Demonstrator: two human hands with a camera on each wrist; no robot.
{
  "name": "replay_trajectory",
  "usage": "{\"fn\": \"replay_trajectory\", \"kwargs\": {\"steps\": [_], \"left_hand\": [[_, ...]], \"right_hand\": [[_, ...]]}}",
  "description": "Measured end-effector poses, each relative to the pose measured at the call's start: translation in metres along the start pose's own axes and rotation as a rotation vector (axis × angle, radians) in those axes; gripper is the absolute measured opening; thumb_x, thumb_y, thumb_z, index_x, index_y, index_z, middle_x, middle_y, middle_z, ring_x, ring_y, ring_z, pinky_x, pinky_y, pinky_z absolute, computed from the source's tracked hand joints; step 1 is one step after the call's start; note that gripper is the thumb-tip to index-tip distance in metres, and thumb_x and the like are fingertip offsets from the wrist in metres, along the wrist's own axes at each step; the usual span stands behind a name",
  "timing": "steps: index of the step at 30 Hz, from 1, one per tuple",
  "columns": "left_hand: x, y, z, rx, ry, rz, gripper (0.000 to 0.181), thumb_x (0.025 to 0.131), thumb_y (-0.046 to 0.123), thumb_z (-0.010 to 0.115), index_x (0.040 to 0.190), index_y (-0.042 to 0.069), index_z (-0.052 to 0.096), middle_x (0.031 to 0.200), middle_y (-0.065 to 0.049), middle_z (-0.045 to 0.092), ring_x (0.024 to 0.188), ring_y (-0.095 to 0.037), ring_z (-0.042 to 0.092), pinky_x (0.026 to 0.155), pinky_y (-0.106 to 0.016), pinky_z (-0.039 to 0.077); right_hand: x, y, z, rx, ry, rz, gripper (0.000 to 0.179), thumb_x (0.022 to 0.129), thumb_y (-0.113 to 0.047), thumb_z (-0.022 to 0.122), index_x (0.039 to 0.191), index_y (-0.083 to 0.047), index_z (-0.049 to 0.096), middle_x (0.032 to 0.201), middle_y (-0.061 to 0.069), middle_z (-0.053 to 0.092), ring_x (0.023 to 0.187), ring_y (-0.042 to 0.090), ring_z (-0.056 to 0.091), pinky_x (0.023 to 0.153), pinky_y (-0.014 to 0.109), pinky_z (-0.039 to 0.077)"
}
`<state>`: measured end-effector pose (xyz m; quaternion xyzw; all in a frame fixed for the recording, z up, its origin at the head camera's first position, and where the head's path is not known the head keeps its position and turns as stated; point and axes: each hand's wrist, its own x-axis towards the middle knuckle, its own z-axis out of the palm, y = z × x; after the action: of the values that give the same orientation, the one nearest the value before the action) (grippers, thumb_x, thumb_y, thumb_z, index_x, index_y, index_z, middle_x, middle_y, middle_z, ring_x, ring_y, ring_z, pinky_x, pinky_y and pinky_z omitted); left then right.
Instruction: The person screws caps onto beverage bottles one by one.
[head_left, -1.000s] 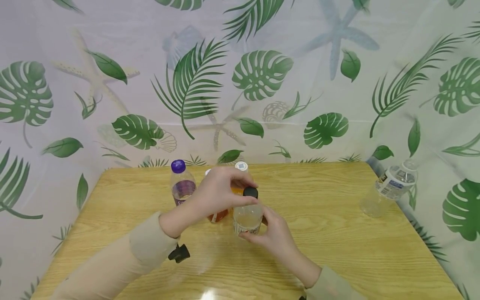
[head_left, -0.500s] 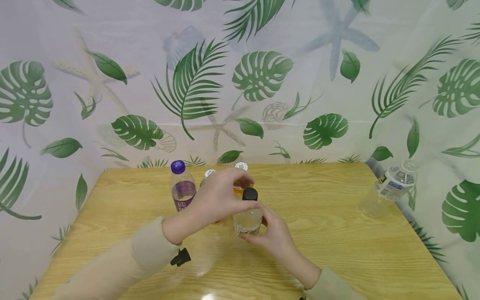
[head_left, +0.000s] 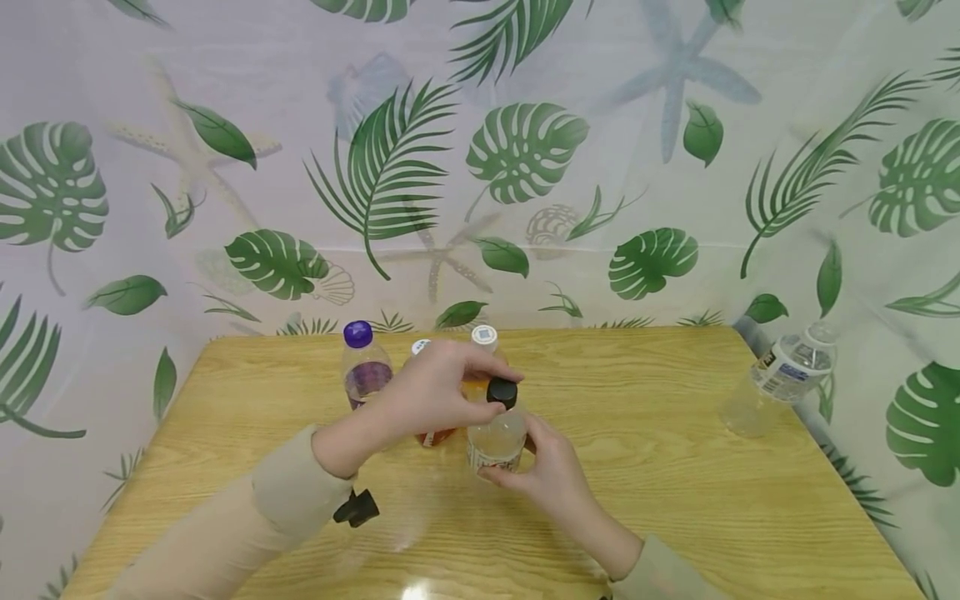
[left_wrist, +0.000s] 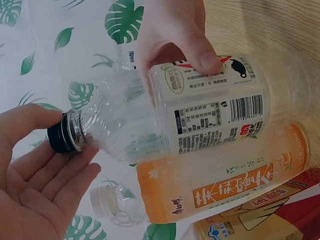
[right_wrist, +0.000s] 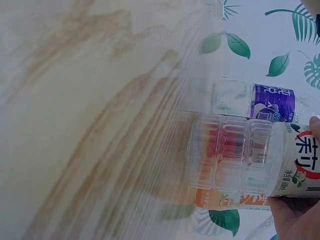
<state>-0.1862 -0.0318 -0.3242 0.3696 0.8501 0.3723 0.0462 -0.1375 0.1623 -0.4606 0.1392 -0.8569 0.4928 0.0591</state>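
Note:
In the head view, my right hand (head_left: 547,471) grips the lower body of a clear plastic bottle (head_left: 495,433) that stands upright. My left hand (head_left: 431,387) is at the top of it, thumb against the black cap (head_left: 502,392) and fingers curving round the far side. From the left wrist, the black cap (left_wrist: 62,134) sits on the neck between thumb and fingers. The label (left_wrist: 210,112) has a barcode and the right thumb lies across it. Seen from the right wrist, the ribbed clear base (right_wrist: 232,155) is close to the tabletop.
Behind the hands stand a purple-capped bottle (head_left: 366,371), a white-capped bottle with an orange label (left_wrist: 225,185) and a partly hidden red-labelled bottle (left_wrist: 270,210). A capless clear bottle (head_left: 783,375) stands at the table's right edge. A leaf-patterned sheet rises behind the wooden table (head_left: 637,433).
My left hand shifts slightly back and forth around the cap, its fingers and thumb changing place. My right hand and the bottle stay where they were.

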Motion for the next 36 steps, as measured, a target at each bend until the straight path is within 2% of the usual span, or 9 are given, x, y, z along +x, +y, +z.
{"fn": "replay_trajectory", "kwargs": {"steps": [5, 9, 12, 16, 20, 23, 27, 29, 36], "left_hand": [[-0.001, 0.004, 0.008, 0.144, 0.126, 0.0, 0.03, 0.087, 0.029, 0.09, 0.111, 0.015, 0.08, 0.106, 0.001, 0.081, 0.102, -0.014, 0.077, 0.092, -0.035, 0.065], [-0.001, 0.002, 0.01, 0.146, 0.184, -0.009, 0.024, 0.083, 0.03, 0.094, 0.096, 0.018, 0.078, 0.093, 0.006, 0.079, 0.091, -0.01, 0.075, 0.084, -0.03, 0.064], [0.0, 0.001, 0.007, 0.105, 0.156, 0.003, 0.022, 0.083, 0.027, 0.093, 0.098, 0.016, 0.081, 0.094, 0.005, 0.08, 0.089, -0.009, 0.075, 0.082, -0.026, 0.063], [0.002, 0.001, 0.001, 0.038, 0.068, 0.025, 0.025, 0.086, 0.019, 0.091, 0.108, 0.011, 0.083, 0.103, -0.002, 0.082, 0.093, -0.012, 0.079, 0.083, -0.02, 0.064], [0.004, 0.005, -0.001, 0.023, 0.014, 0.022, 0.026, 0.09, 0.012, 0.087, 0.115, 0.008, 0.081, 0.11, -0.006, 0.082, 0.098, -0.016, 0.08, 0.086, -0.022, 0.064], [0.002, 0.009, 0.001, 0.119, 0.047, 0.009, 0.029, 0.091, 0.02, 0.087, 0.117, 0.01, 0.081, 0.111, -0.004, 0.082, 0.101, -0.016, 0.079, 0.088, -0.028, 0.065], [0.0, 0.012, 0.006, 0.298, 0.142, -0.003, 0.027, 0.086, 0.037, 0.091, 0.1, 0.016, 0.081, 0.093, 0.005, 0.081, 0.084, -0.01, 0.073, 0.072, -0.027, 0.06], [0.0, 0.012, 0.008, 0.344, 0.174, 0.001, 0.026, 0.084, 0.041, 0.092, 0.09, 0.019, 0.078, 0.084, 0.008, 0.077, 0.075, -0.007, 0.068, 0.064, -0.024, 0.054], [0.004, 0.008, 0.008, 0.305, 0.177, 0.036, 0.019, 0.084, 0.035, 0.092, 0.086, 0.02, 0.08, 0.077, 0.01, 0.076, 0.073, -0.006, 0.068, 0.065, -0.02, 0.054]], "right_hand": [[-0.001, 0.0, -0.001, 0.002, -0.015, -0.007, 0.079, 0.078, -0.006, 0.095, 0.148, -0.004, 0.058, 0.131, 0.014, 0.071, 0.119, 0.033, 0.072, 0.1, 0.044, 0.063], [-0.001, 0.0, -0.001, 0.01, -0.021, -0.009, 0.076, 0.08, -0.008, 0.094, 0.147, -0.004, 0.058, 0.13, 0.013, 0.071, 0.118, 0.033, 0.071, 0.1, 0.043, 0.063], [-0.001, 0.0, 0.0, 0.013, -0.018, -0.009, 0.077, 0.08, -0.01, 0.095, 0.148, -0.005, 0.058, 0.132, 0.013, 0.071, 0.119, 0.033, 0.071, 0.1, 0.044, 0.063], [-0.001, 0.001, 0.0, 0.004, -0.006, -0.017, 0.081, 0.079, -0.009, 0.095, 0.15, -0.004, 0.057, 0.132, 0.014, 0.071, 0.118, 0.033, 0.072, 0.099, 0.045, 0.063], [0.0, 0.002, 0.0, -0.002, -0.004, -0.021, 0.081, 0.078, -0.008, 0.095, 0.149, -0.005, 0.057, 0.131, 0.013, 0.071, 0.117, 0.033, 0.072, 0.098, 0.044, 0.064], [0.0, 0.002, 0.0, 0.0, -0.01, -0.02, 0.079, 0.079, -0.008, 0.095, 0.148, -0.005, 0.058, 0.13, 0.013, 0.072, 0.118, 0.033, 0.072, 0.099, 0.043, 0.064], [-0.001, 0.002, -0.001, 0.007, -0.019, -0.017, 0.078, 0.079, -0.008, 0.095, 0.148, -0.005, 0.057, 0.13, 0.013, 0.071, 0.119, 0.033, 0.072, 0.1, 0.043, 0.063], [-0.001, 0.002, -0.001, 0.01, -0.021, -0.018, 0.078, 0.08, -0.008, 0.094, 0.148, -0.005, 0.057, 0.13, 0.013, 0.071, 0.119, 0.034, 0.071, 0.1, 0.044, 0.063], [0.0, 0.001, -0.001, 0.019, -0.013, -0.003, 0.074, 0.079, -0.007, 0.095, 0.144, -0.005, 0.06, 0.129, 0.012, 0.072, 0.118, 0.032, 0.072, 0.1, 0.043, 0.063]]}}
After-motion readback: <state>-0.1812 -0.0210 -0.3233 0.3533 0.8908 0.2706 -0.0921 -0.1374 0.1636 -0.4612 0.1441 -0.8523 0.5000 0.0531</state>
